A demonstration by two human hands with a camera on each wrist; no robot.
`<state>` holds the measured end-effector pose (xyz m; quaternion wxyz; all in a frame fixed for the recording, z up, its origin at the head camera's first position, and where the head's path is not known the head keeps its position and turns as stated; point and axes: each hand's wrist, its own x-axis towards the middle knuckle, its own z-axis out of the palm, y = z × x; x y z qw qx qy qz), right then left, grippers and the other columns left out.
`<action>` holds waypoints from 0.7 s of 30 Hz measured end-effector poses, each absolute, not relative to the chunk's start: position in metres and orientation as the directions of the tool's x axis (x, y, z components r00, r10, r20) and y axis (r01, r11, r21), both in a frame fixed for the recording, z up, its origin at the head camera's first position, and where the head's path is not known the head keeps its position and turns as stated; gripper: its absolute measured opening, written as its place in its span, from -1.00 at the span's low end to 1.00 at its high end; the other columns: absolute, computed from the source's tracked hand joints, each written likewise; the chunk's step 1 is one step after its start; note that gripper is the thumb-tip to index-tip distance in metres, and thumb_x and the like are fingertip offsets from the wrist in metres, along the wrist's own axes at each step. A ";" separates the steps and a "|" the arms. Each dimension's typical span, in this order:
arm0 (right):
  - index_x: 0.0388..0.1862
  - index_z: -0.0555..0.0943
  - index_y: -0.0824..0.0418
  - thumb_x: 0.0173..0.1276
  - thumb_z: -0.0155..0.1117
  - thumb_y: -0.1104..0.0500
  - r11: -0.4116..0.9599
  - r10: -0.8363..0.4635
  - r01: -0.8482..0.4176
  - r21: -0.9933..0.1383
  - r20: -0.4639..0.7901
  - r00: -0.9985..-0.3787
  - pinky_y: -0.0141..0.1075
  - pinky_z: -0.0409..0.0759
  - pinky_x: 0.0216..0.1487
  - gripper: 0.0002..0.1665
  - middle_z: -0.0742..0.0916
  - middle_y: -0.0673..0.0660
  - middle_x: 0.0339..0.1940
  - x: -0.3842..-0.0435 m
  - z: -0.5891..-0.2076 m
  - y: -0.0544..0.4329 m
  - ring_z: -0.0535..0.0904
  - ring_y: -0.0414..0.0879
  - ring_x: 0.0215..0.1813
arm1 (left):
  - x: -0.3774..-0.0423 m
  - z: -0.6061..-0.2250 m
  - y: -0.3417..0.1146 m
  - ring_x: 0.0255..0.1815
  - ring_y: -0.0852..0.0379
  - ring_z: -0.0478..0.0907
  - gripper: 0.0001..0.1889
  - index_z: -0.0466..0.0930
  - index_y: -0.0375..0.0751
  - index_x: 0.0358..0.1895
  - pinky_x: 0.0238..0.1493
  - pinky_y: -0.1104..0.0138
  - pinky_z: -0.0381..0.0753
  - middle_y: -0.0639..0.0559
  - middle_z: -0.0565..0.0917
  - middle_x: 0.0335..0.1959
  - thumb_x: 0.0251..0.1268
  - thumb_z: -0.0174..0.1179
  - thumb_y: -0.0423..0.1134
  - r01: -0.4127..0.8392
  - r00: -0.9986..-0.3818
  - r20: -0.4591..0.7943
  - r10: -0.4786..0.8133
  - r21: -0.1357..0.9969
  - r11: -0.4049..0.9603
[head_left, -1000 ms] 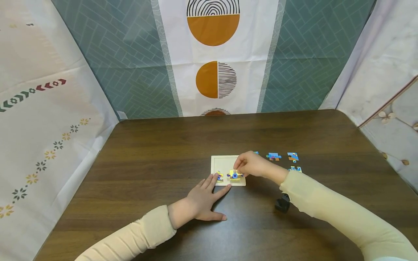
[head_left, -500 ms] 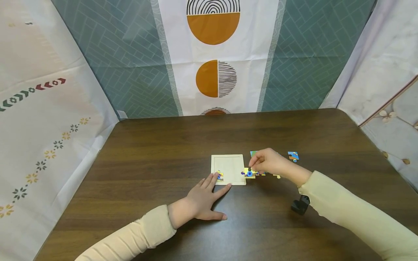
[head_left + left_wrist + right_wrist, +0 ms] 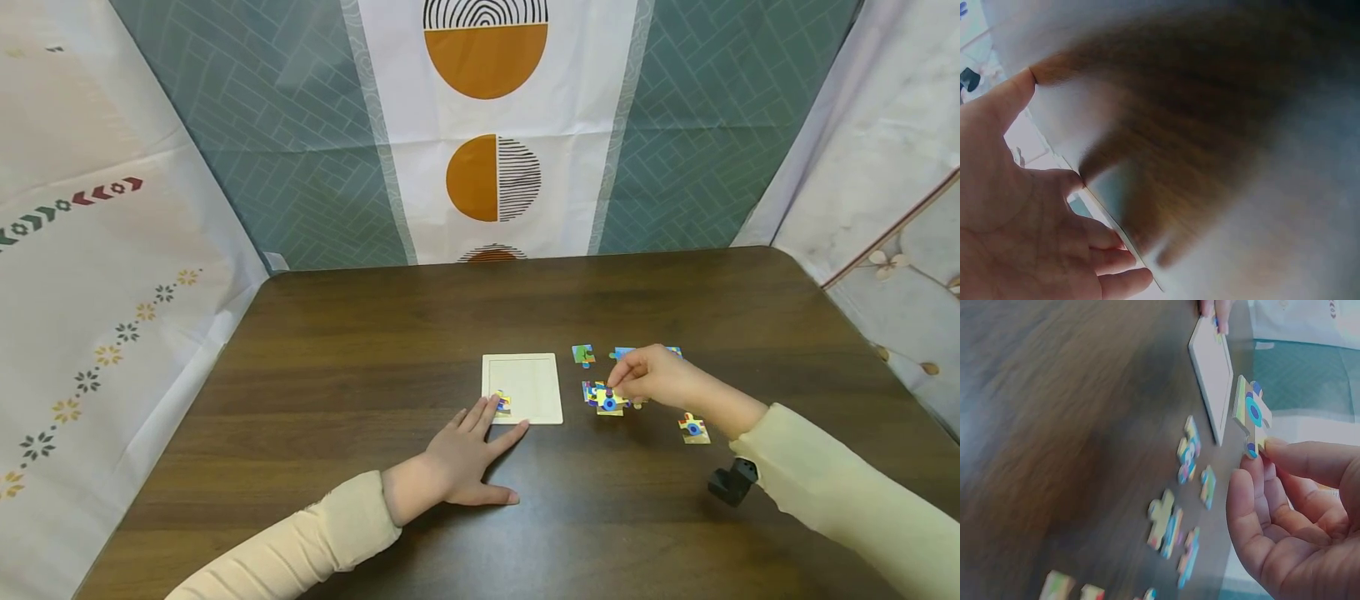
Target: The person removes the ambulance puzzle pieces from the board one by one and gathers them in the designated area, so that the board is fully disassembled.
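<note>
My right hand (image 3: pixel 660 379) pinches a yellow jigsaw piece (image 3: pixel 609 402) with a blue ring on it. In the right wrist view this piece (image 3: pixel 1252 414) is held up off the table between thumb and fingertips. The pale square puzzle tray (image 3: pixel 531 375) lies to its left, with one yellow puzzle piece (image 3: pixel 505 405) in its near-left corner. Spread flat, my left hand (image 3: pixel 465 467) rests with its fingertips on the tray's near-left edge and that corner piece, partly covering it. The left wrist view shows my left palm (image 3: pixel 1029 231) and the tray's thin edge.
Several loose pieces lie right of the tray: a green one (image 3: pixel 582 355), a blue one (image 3: pixel 621 352) partly behind my right hand, and a blue-ringed one (image 3: pixel 693 429) nearer me. Others lie under my right hand. The brown table (image 3: pixel 360 333) ends at patterned cloth behind.
My right hand has moved rightward from above the tray to above the loose pieces, carrying the yellow jigsaw piece. The left hand has stayed in place.
</note>
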<state>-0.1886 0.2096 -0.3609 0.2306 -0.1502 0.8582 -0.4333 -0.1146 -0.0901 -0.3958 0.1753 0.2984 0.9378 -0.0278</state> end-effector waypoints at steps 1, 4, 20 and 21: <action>-0.22 0.59 0.46 0.23 0.24 0.35 0.582 -0.463 -0.062 -0.811 -0.267 -0.845 -0.25 0.60 -0.27 -0.82 0.72 0.12 -0.35 -0.187 -0.360 0.212 0.54 -0.09 -0.36 | -0.115 -0.396 -0.090 0.56 -0.08 -0.16 -0.08 -0.10 0.27 0.52 0.46 0.05 0.09 -0.23 -0.14 0.55 0.12 0.01 0.46 0.569 -0.760 -0.347 0.549 0.052 0.821; -0.23 0.58 0.45 0.24 0.21 0.36 0.584 -0.472 -0.071 -0.809 -0.266 -0.841 -0.27 0.61 -0.26 -0.84 0.72 0.22 -0.25 -0.183 -0.361 0.220 0.53 -0.10 -0.35 | -0.114 -0.395 -0.089 0.56 -0.07 -0.17 -0.08 -0.11 0.28 0.52 0.46 0.05 0.09 -0.23 -0.15 0.55 0.12 0.00 0.47 0.568 -0.761 -0.348 0.547 0.049 0.821; -0.24 0.57 0.45 0.23 0.25 0.35 0.601 -0.454 -0.016 -0.799 -0.325 -0.829 -0.29 0.51 -0.40 -0.84 0.66 0.09 -0.43 -0.173 -0.380 0.246 0.46 -0.13 -0.45 | -0.114 -0.395 -0.090 0.56 -0.08 -0.14 -0.08 -0.09 0.26 0.52 0.44 0.03 0.12 -0.24 -0.12 0.54 0.12 0.00 0.47 0.570 -0.764 -0.340 0.548 0.041 0.820; -0.25 0.57 0.45 0.22 0.25 0.36 0.600 -0.458 -0.021 -0.800 -0.322 -0.828 -0.29 0.51 -0.41 -0.84 0.66 0.08 -0.44 -0.172 -0.380 0.247 0.46 -0.13 -0.46 | -0.114 -0.395 -0.089 0.56 -0.08 -0.14 -0.08 -0.09 0.26 0.52 0.44 0.03 0.12 -0.24 -0.12 0.54 0.12 0.00 0.47 0.572 -0.763 -0.340 0.549 0.041 0.820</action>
